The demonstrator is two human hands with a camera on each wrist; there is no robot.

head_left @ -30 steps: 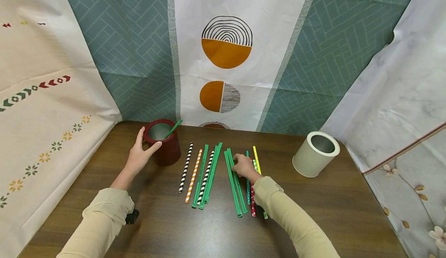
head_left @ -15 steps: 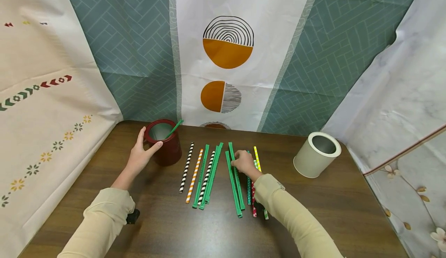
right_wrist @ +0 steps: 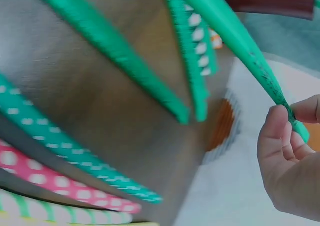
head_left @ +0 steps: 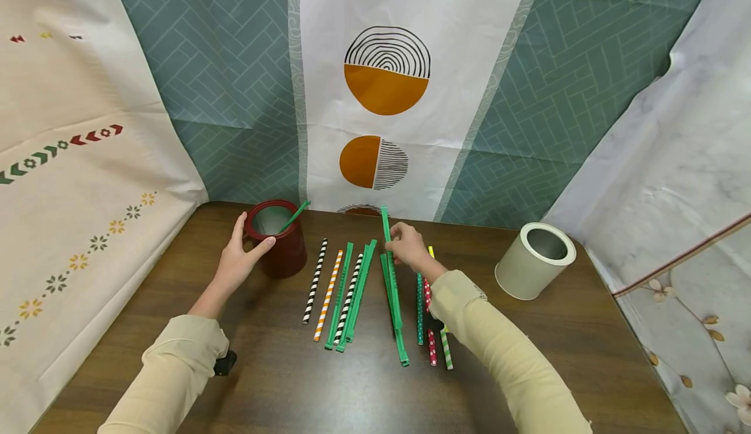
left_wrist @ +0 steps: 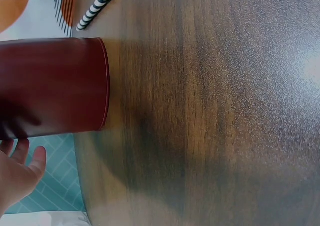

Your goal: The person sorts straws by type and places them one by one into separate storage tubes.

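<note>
My left hand (head_left: 236, 261) rests against the left side of a dark red canister (head_left: 284, 256), thumb and forefinger spread along it. In the left wrist view its fingertips meet the canister wall (left_wrist: 55, 86). One green straw (head_left: 295, 216) leans in the canister's mouth. My right hand (head_left: 409, 246) pinches another green straw (right_wrist: 232, 31) near its far end between thumb and fingers. That end is lifted, and the straw overlaps a second green straw lying beneath it in the head view. Beside the right forearm lie teal dotted (head_left: 420, 310), red dotted (head_left: 432, 346) and green-striped straws (head_left: 447, 349).
Left of the held straw lie a black-striped straw (head_left: 315, 281), an orange-striped straw (head_left: 328, 296) and a cluster of green straws (head_left: 359, 290). A cream canister (head_left: 525, 268) stands at the right of the brown table (head_left: 281, 382). Patterned cloths hang behind and at both sides.
My right hand has moved away from me, drawing one green straw off the table and lifting its far end. The left hand and dark red canister have stayed in place.
</note>
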